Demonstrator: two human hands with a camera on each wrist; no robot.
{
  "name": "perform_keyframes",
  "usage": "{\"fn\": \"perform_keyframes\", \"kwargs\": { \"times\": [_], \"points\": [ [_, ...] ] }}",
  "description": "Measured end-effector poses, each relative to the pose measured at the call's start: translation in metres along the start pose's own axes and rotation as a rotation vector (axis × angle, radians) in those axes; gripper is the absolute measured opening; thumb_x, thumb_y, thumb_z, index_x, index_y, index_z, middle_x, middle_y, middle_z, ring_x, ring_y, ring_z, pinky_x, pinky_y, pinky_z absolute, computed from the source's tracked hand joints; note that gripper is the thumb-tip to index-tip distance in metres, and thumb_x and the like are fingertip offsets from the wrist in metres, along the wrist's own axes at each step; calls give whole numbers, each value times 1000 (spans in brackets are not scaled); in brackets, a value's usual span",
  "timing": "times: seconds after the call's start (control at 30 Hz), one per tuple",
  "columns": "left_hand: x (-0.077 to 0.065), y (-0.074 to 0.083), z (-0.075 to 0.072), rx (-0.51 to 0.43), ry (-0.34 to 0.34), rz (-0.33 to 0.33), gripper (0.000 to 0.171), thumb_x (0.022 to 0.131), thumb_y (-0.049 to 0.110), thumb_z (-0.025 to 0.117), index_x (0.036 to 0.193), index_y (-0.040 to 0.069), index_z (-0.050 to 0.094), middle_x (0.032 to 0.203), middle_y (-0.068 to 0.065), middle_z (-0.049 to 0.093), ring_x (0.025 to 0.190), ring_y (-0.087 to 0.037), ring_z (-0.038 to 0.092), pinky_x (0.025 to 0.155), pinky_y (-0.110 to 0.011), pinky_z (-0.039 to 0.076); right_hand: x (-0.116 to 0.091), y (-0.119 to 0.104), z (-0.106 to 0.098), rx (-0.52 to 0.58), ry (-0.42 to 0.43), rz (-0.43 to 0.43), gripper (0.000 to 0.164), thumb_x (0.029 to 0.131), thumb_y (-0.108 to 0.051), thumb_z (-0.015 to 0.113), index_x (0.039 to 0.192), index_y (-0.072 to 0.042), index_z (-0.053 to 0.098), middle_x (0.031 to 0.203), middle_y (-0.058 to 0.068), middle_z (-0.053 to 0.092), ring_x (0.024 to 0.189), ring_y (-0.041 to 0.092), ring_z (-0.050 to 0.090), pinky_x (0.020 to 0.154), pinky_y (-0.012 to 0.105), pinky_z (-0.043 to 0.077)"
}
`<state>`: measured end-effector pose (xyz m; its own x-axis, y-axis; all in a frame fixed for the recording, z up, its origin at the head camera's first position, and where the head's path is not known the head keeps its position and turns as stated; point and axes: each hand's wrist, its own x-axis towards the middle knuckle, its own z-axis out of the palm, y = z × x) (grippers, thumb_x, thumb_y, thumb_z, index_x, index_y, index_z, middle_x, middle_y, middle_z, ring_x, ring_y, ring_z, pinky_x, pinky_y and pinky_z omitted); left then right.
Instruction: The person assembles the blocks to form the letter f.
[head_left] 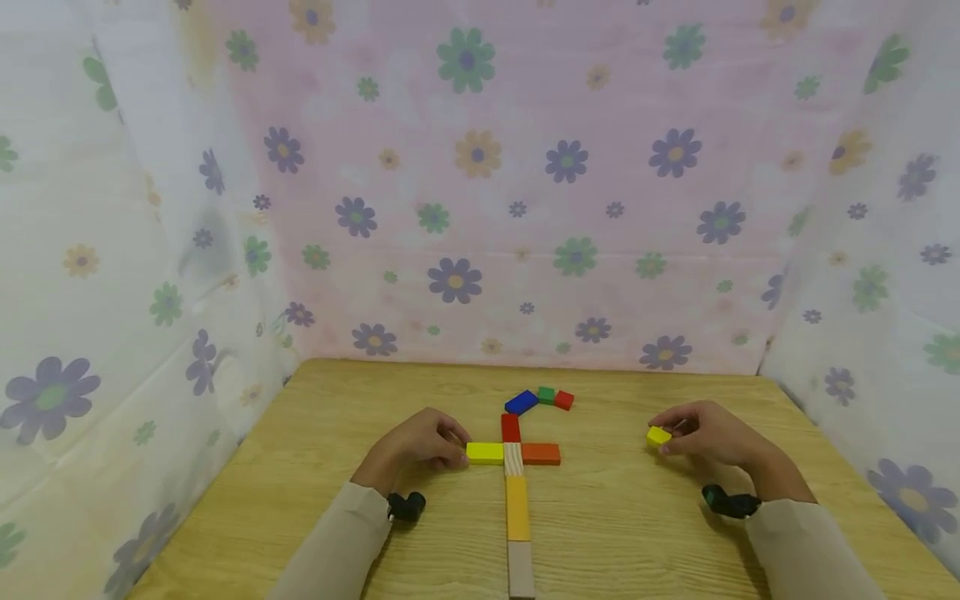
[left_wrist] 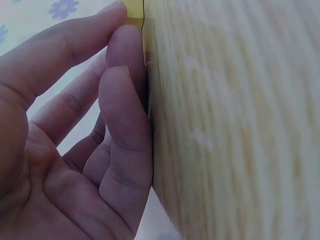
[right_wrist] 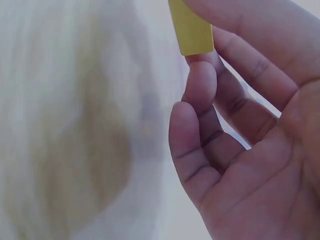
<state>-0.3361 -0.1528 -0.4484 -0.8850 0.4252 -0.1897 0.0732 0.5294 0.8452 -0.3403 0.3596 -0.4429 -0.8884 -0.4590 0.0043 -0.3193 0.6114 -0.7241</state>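
Note:
My left hand (head_left: 423, 442) is at the left end of a long yellow block (head_left: 485, 453), its thumb and fingertips at that end. In the left wrist view, the yellow block's end (left_wrist: 135, 11) shows just past my curled fingers (left_wrist: 122, 100). That block lies flat against a pale striped block (head_left: 513, 459), with an orange-red block (head_left: 541, 454) opposite. Off to the right, my right hand (head_left: 708, 433) pinches a small yellow block (head_left: 658, 437) between thumb and fingers; the right wrist view shows this block (right_wrist: 192, 30) held there, the other fingers curled loosely below.
Above the striped block lies a red block (head_left: 510, 427), then blue (head_left: 521, 403), green (head_left: 547, 396) and small red (head_left: 564, 401) blocks curving right. Below it run an orange-yellow block (head_left: 517, 508) and a plain wood block (head_left: 521, 570). Flowered curtains (head_left: 517, 317) enclose the wooden table (head_left: 337, 400).

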Motion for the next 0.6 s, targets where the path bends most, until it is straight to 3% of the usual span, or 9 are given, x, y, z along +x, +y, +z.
{"fn": "perform_keyframes", "kwargs": {
  "times": [0.3, 0.6],
  "points": [
    [-2, 2, 0, -13, -3, 7, 28, 85, 13, 86, 110, 5, 76, 87, -6, 74, 72, -18, 67, 67, -32, 60, 18, -18, 10, 17, 84, 63, 52, 90, -30, 81, 134, -6, 68, 112, 10, 69, 94, 21, 62, 75, 30, 55],
    [0, 0, 2, -4, -7, -2, 29, 84, 15, 86, 111, 7, 77, 89, -7, 74, 74, -19, 68, 68, -32, 60, 33, -21, 22, 65, 178, 103, 48, 89, -34, 83, 128, -8, 71, 111, 12, 68, 95, 25, 63, 77, 34, 57]
  ]
}}
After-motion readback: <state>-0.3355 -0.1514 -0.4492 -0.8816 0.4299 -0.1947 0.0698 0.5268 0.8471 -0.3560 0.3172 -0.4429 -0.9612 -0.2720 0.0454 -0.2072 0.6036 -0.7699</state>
